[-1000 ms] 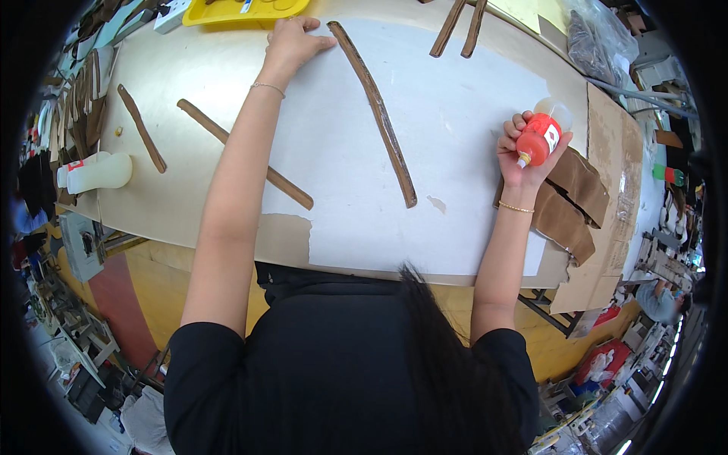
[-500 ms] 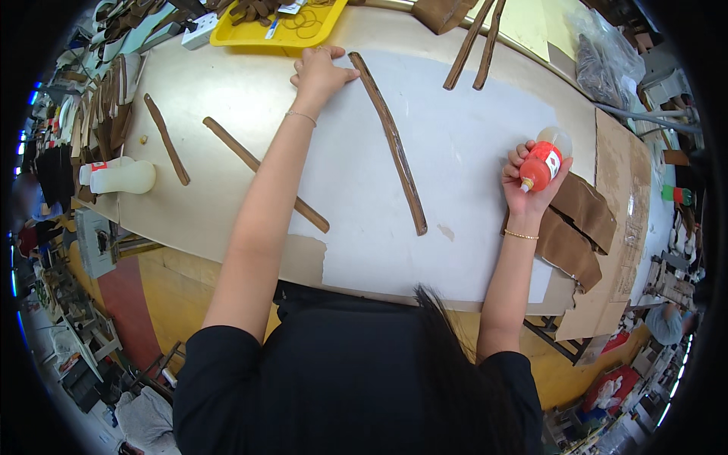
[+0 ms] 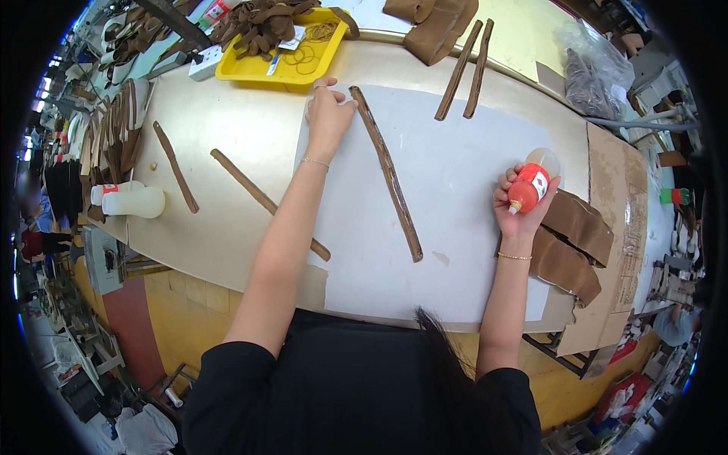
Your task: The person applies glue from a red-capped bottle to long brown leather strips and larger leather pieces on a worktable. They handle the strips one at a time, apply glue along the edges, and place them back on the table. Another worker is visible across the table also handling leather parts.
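My right hand (image 3: 518, 199) is wrapped round a squeeze bottle (image 3: 528, 184) with a red front and a pale, see-through base. Its nozzle points down and toward me. My left hand (image 3: 331, 120) rests at the far left edge of the grey-white sheet (image 3: 379, 280), its thumb apart from the bent fingers and nothing visible in it. Close beside that thumb is the far end of a long brown strip (image 3: 387, 174), which looks wet and glossy along its length. My left forearm partly covers another brown strip (image 3: 244, 178); a shorter brown strip (image 3: 176, 167) lies farther left.
A yellow tray (image 3: 292, 78) with brown pieces and bands stands at the far left. Two strips (image 3: 459, 72) and brown material (image 3: 432, 42) lie beyond the sheet. White bottles (image 3: 135, 202) lie at left; brown pieces (image 3: 565, 262) and cardboard (image 3: 610, 227) are at right.
The whole scene sits lower in the picture as the view has shifted. My right hand keeps hold of the squeeze bottle, and my left hand stays by the strip's far end.
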`<act>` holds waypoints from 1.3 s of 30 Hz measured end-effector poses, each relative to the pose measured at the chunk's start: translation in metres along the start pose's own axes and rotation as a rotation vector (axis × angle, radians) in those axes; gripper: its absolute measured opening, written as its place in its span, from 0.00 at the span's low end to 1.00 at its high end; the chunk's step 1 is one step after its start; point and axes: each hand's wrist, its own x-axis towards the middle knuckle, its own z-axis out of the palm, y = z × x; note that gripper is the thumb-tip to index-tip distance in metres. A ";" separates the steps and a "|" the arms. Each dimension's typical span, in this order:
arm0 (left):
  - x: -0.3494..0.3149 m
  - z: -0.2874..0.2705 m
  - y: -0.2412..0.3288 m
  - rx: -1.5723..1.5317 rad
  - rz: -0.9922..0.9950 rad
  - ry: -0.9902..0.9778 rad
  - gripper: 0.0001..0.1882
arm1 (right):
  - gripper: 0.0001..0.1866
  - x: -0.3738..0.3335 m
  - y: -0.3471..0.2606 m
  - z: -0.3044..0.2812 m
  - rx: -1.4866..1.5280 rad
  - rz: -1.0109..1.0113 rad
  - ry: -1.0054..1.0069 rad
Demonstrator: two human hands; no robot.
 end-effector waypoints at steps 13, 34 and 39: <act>0.007 0.014 0.035 0.193 -0.047 0.145 0.37 | 0.37 -0.001 -0.001 -0.005 -0.013 0.011 -0.048; 0.006 0.011 0.040 0.156 -0.049 0.094 0.37 | 0.36 -0.001 0.002 0.000 0.013 -0.006 0.059; 0.005 0.013 0.031 -0.169 0.031 0.074 0.36 | 0.36 -0.003 0.000 -0.001 -0.009 0.008 0.017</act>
